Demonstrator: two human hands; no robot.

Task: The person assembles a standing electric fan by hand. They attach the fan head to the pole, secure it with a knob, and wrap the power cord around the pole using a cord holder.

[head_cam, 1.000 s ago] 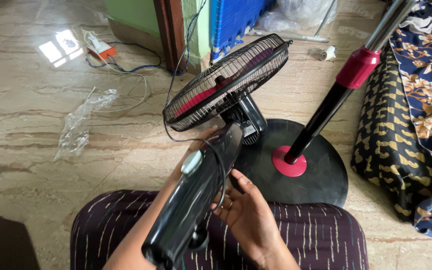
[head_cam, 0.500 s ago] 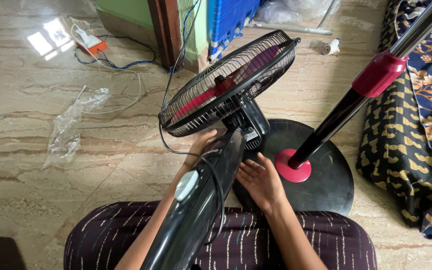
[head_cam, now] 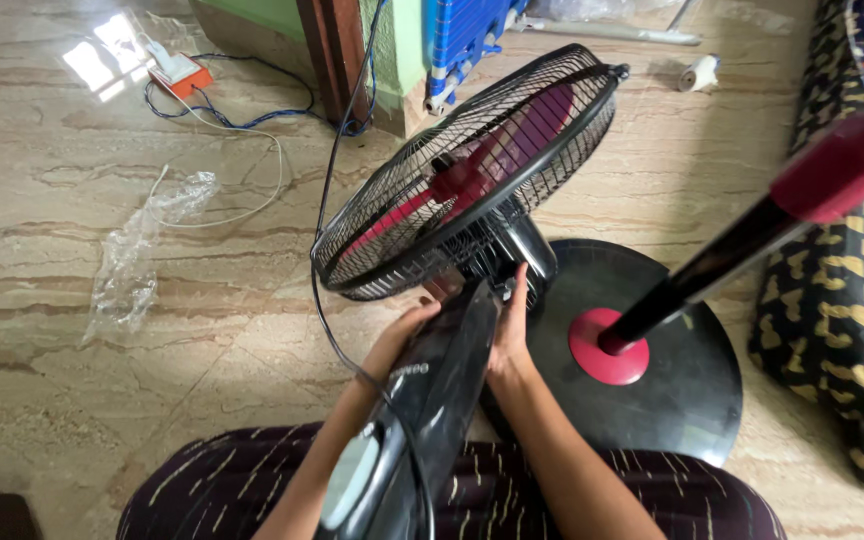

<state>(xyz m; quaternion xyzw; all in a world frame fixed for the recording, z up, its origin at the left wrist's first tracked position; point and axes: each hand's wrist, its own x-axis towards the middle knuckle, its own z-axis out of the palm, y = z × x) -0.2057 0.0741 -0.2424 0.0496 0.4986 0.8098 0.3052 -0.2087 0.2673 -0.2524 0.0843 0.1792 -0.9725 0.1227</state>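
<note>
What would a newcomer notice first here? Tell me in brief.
The black wire-caged fan head with red blades fills the centre, tilted over the marble floor. Below it, the left hand and right hand clasp the fan's black neck. The round black base with its pole lies right.

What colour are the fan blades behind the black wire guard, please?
The fan blades are red, seen in the head view.

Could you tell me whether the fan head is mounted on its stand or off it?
Off: both hands hold the fan head over the lap, apart from the stand pole.
</note>
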